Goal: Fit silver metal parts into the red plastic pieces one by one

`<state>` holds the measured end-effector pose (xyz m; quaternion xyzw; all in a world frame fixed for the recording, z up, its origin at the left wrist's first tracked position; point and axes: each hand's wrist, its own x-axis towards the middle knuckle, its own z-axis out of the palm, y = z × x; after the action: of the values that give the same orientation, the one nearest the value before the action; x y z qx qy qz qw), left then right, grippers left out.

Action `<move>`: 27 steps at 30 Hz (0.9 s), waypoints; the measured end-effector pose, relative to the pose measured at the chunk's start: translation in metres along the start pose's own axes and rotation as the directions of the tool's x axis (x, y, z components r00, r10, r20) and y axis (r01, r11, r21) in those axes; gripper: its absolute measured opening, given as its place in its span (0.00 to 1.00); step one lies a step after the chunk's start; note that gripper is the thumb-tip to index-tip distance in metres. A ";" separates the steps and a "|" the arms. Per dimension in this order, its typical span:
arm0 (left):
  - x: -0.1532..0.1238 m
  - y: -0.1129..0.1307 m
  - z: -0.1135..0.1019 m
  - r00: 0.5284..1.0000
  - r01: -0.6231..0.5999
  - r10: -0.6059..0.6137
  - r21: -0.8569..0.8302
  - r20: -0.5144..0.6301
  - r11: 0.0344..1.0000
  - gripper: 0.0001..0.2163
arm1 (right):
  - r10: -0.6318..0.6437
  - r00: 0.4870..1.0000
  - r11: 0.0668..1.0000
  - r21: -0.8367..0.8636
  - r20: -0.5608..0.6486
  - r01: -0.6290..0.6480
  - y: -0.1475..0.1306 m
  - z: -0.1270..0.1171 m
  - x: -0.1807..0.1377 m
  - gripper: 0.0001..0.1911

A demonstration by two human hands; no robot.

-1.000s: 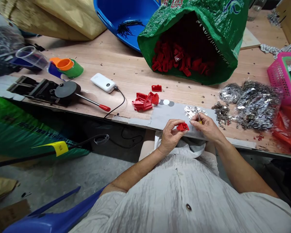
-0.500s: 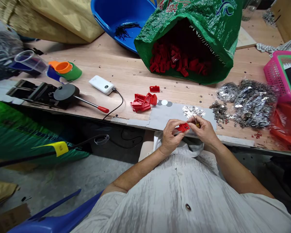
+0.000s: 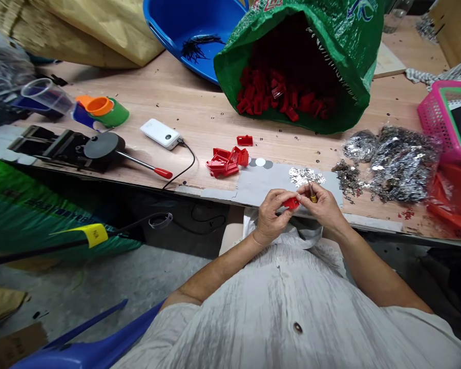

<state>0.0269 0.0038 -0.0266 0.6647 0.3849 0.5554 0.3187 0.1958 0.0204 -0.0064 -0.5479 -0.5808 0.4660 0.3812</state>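
My left hand point(image 3: 272, 215) is closed round a small red plastic part point(image 3: 291, 203) at the table's front edge. My right hand point(image 3: 322, 207) pinches a thin tool with a yellow handle point(image 3: 312, 195), its fingertips touching the red part. Just beyond my hands lies a scatter of small shiny metal pieces point(image 3: 306, 176) on a grey mat point(image 3: 269, 182). A small pile of red plastic parts point(image 3: 227, 160) lies to the left of the mat. A green sack point(image 3: 311, 51) lying open holds many more red parts.
A blue tub point(image 3: 188, 25), a white power bank point(image 3: 160, 133) with a cable, a black hand press point(image 3: 84, 147) with a red-tipped lever, stacked cups point(image 3: 100, 108), bags of metal pieces point(image 3: 399, 159) and a pink basket point(image 3: 441, 118) are on the wooden table.
My hands have drawn closer together; my right hand's fingertips and tool now meet the red part held by my left hand. The view has shifted slightly.
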 end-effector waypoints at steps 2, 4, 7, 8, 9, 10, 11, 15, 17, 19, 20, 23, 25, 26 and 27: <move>0.000 0.000 0.000 1.000 0.015 -0.015 -0.009 0.014 1.000 0.13 | -0.003 1.000 1.000 0.010 0.004 0.003 0.001 0.001 -0.001 0.09; 0.000 0.001 0.000 0.998 0.063 -0.062 -0.051 0.021 0.997 0.13 | -0.005 1.000 0.999 0.035 0.018 0.004 0.001 0.002 -0.002 0.09; 0.000 0.002 0.000 0.984 0.176 -0.174 -0.166 0.026 0.970 0.14 | -0.011 0.999 0.998 0.070 0.050 0.007 0.002 0.001 -0.002 0.11; 0.000 0.001 -0.001 0.978 0.210 -0.209 -0.205 0.026 0.956 0.15 | -0.014 0.998 0.997 0.071 0.058 0.010 0.002 -0.001 -0.002 0.12; 0.000 0.001 -0.001 0.970 0.239 -0.240 -0.242 0.027 0.940 0.15 | -0.015 0.998 0.997 0.071 0.066 0.011 0.003 -0.002 -0.002 0.12; 0.000 0.001 -0.001 0.963 0.265 -0.267 -0.276 0.030 0.924 0.16 | -0.014 0.997 0.997 0.076 0.073 0.009 0.004 -0.003 -0.002 0.13; 0.000 0.001 0.000 0.955 0.291 -0.295 -0.307 0.036 0.906 0.16 | -0.010 0.997 0.996 0.086 0.082 0.003 0.004 -0.005 -0.002 0.13; 0.000 0.000 0.001 0.915 0.385 -0.395 -0.447 0.075 0.807 0.17 | 0.025 0.992 0.986 0.163 0.127 -0.046 0.008 -0.008 -0.003 0.14; 0.000 0.000 0.001 0.902 0.406 -0.421 -0.512 0.093 0.757 0.18 | 0.032 0.990 0.983 0.176 0.138 -0.056 0.008 -0.009 -0.005 0.14; 0.000 -0.001 0.002 0.896 0.413 -0.431 -0.550 0.105 0.726 0.18 | 0.028 0.990 0.986 0.158 0.139 -0.050 0.007 -0.008 -0.006 0.15; -0.001 -0.002 0.002 0.896 0.415 -0.429 -0.557 0.113 0.720 0.18 | 0.025 0.990 0.989 0.141 0.135 -0.044 0.007 -0.008 -0.006 0.15; -0.002 -0.004 0.000 0.901 0.418 -0.408 -0.545 0.147 0.726 0.17 | 0.014 0.993 0.995 0.099 0.114 -0.026 0.004 -0.007 -0.007 0.14; -0.003 -0.006 -0.001 0.905 0.417 -0.392 -0.528 0.165 0.740 0.17 | 0.007 0.995 0.997 0.082 0.095 -0.015 0.004 -0.007 -0.007 0.14; -0.003 -0.006 -0.001 0.907 0.415 -0.387 -0.522 0.168 0.745 0.17 | 0.005 0.996 0.997 0.076 0.089 -0.012 0.004 -0.007 -0.007 0.14; -0.003 -0.007 -0.002 0.907 0.415 -0.386 -0.517 0.169 0.749 0.17 | 0.003 0.996 0.997 0.073 0.086 -0.010 0.004 -0.007 -0.007 0.15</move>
<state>0.0237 0.0044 -0.0338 0.4634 0.3371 0.5424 0.6144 0.2042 0.0147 -0.0075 -0.5150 -0.5772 0.5113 0.3744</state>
